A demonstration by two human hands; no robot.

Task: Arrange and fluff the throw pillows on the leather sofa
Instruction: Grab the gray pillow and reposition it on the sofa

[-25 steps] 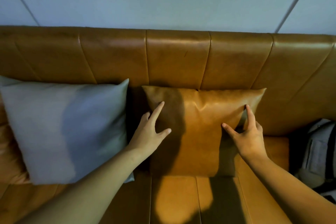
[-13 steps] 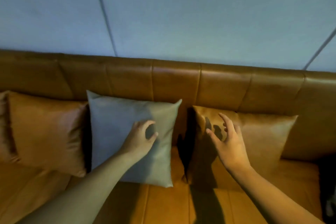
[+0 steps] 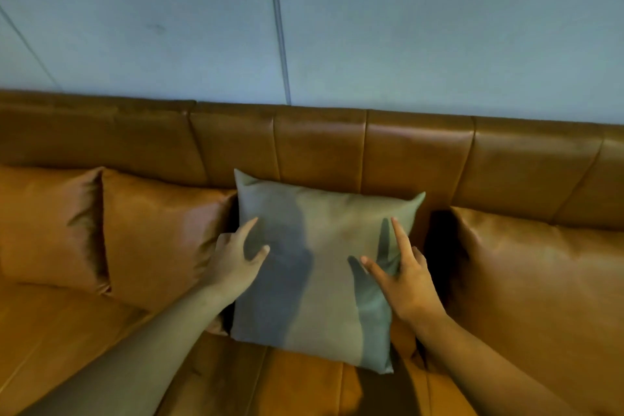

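Observation:
A grey throw pillow (image 3: 320, 267) stands upright in the middle of the tan leather sofa (image 3: 415, 152), leaning on the backrest. My left hand (image 3: 236, 263) clasps its left edge, thumb and forefinger on the front and the other fingers hidden behind. On its right edge is my right hand (image 3: 405, 284), forefinger pointing up and thumb spread across the front. A tan leather pillow (image 3: 162, 240) touches the grey one on the left, with another tan pillow (image 3: 44, 223) beyond it. A third tan pillow (image 3: 540, 280) stands to the right, across a dark gap.
The sofa seat (image 3: 67, 334) runs along the bottom of the view under my forearms. A pale blue panelled wall (image 3: 405, 27) rises directly behind the backrest.
My view and both hands have shifted left, from the right tan pillow to the grey one. My right hand left the tan pillow and now sits on the grey pillow's right edge.

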